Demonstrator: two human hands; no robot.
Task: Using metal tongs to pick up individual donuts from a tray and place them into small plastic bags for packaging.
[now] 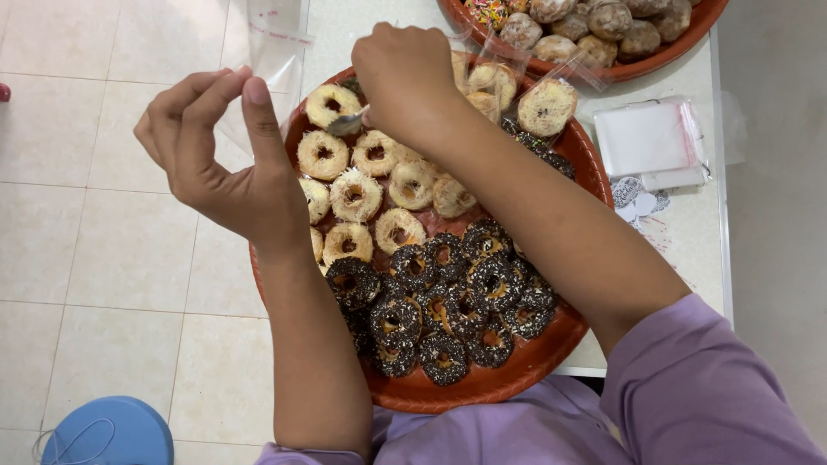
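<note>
My left hand [226, 164] pinches clear plastic bag [274, 52] open; right hand [403, 73] grips metal tongs [346, 123] over pale cheese-topped doughnut [331, 104], round red tray [564, 331].

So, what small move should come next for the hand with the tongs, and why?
Probably close the metal tongs on the pale grated-topping doughnut at the tray's far edge. The right hand holds the tongs with their tip right at that doughnut, while the left hand pinches a clear plastic bag beside it.

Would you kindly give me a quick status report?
Left hand pinching clear bag. Right hand gripping tongs over pale doughnuts. Nothing obstructing.
</note>
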